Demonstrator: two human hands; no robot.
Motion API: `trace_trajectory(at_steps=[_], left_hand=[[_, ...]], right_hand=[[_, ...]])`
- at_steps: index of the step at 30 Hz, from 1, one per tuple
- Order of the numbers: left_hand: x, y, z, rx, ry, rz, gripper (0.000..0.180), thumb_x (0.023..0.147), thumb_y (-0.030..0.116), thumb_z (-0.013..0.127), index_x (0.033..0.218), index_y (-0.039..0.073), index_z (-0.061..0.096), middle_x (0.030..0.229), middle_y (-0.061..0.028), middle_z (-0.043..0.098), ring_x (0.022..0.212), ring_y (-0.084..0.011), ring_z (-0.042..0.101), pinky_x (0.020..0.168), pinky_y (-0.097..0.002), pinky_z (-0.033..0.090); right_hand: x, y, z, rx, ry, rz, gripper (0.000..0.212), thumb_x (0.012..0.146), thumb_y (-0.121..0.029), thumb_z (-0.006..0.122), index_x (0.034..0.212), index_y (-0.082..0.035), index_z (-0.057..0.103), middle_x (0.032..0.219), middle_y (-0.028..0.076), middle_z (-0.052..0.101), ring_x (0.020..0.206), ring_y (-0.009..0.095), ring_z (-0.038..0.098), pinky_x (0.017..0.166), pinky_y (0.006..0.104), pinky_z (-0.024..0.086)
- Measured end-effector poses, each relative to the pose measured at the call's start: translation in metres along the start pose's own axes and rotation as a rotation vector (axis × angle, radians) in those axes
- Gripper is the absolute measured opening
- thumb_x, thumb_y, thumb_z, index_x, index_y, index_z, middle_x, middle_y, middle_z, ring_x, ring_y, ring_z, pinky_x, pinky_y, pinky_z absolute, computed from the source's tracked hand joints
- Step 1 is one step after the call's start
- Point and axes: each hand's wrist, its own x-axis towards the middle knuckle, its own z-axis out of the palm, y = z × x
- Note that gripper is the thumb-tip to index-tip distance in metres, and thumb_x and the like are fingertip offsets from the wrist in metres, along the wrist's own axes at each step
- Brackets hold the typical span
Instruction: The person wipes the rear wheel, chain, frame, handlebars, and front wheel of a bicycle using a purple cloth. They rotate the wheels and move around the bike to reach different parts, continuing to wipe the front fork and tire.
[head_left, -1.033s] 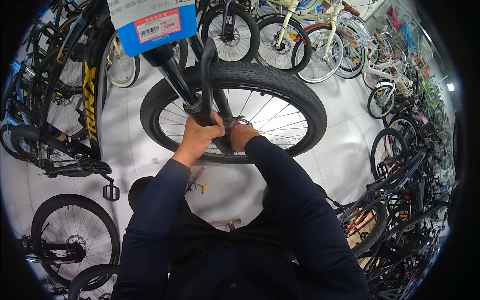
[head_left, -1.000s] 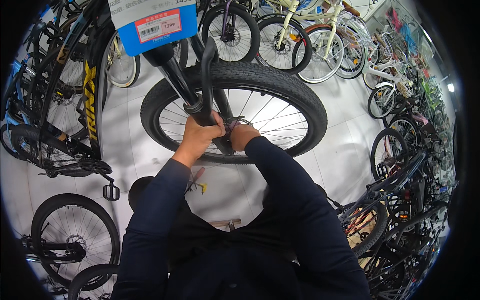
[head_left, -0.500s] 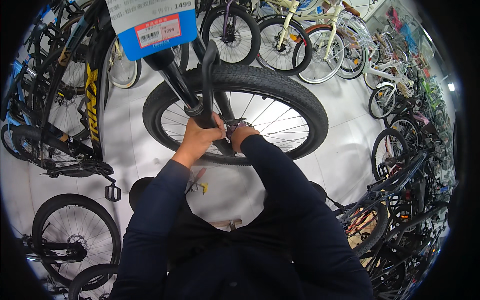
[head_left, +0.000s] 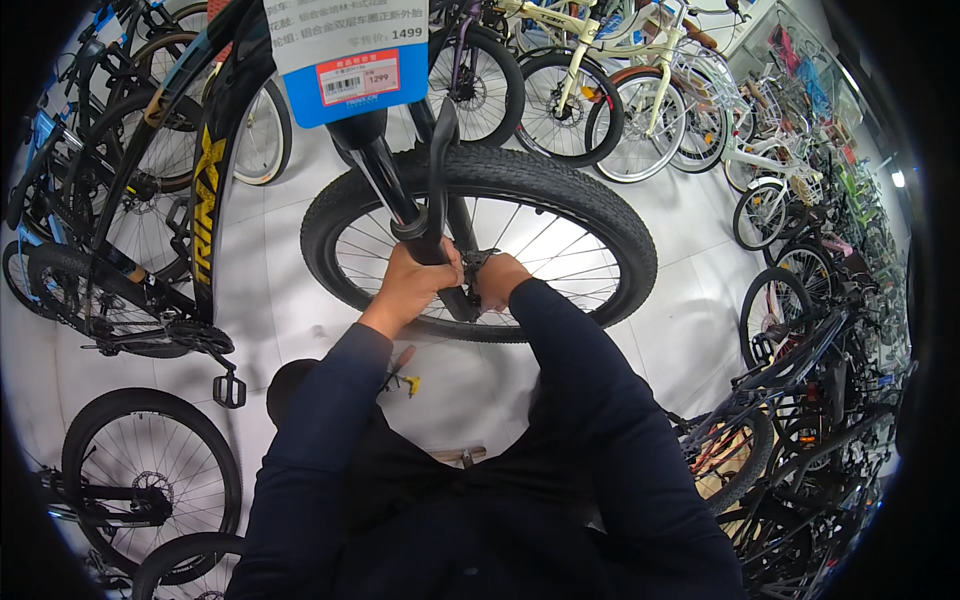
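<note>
A bicycle's front wheel [head_left: 600, 195] with a black knobby tyre stands in front of me. My left hand [head_left: 408, 284] is wrapped round the lower end of a black fork leg [head_left: 425, 240], its thumb toward the hub. Close beside it, at the hub and disc area, my right hand [head_left: 500, 281] is closed with its fingers bent inward. What its fingertips grip is mostly hidden; a small dark metal part [head_left: 478, 258] shows by them. A bent black lever or bar [head_left: 439, 160] rises in front of the fork. A blue and white price card [head_left: 355, 75] hangs over the fork's top.
Yellow-ended tools [head_left: 412, 384] lie on the white floor below the wheel. A black bicycle frame [head_left: 205, 220] with a pedal [head_left: 229, 390] is at the left. Another wheel [head_left: 150, 480] is at lower left. Parked bicycles [head_left: 570, 100] line the back and right.
The fork, card and frame sit slightly further right and lower in view. My right hand has turned a little at the hub, showing more of its fingers. The left hand keeps its hold.
</note>
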Motion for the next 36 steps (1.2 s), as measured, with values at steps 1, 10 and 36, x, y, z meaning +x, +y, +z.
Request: trace_trajectory(at_steps=[1,10,36], left_hand=[[0.0,0.0,0.0,0.002,0.009,0.004,0.012,0.073,-0.003,0.068,0.082,0.002,0.062,0.079,-0.0045,0.067,0.075,-0.0158,0.065,0.072,-0.0308,0.052],[0.008,-0.012,-0.002,-0.002,0.011,0.024,0.021,0.069,-0.006,0.066,0.087,0.003,0.06,0.081,-0.0072,0.066,0.076,-0.0172,0.064,0.072,-0.0306,0.052],[0.006,-0.011,0.001,-0.043,0.044,0.025,0.023,0.068,-0.008,0.064,0.088,0.004,0.058,0.079,-0.0081,0.063,0.076,-0.0196,0.063,0.074,-0.0329,0.052]], right_hand=[[0.0,0.001,-0.003,-0.052,0.005,-0.035,0.025,0.073,-0.022,0.082,0.095,-0.008,0.082,0.1,0.014,0.078,0.1,0.031,0.075,0.084,0.0382,0.06],[-0.035,0.008,-0.003,1.725,0.278,0.072,0.018,0.096,-0.001,0.053,0.106,0.002,0.068,0.08,0.011,0.069,0.071,0.019,0.072,0.059,0.0348,0.057],[0.01,-0.014,0.014,0.184,0.142,0.151,0.031,0.096,-0.021,0.062,0.116,-0.002,0.075,0.111,0.018,0.076,0.111,0.033,0.073,0.093,0.0427,0.059]])
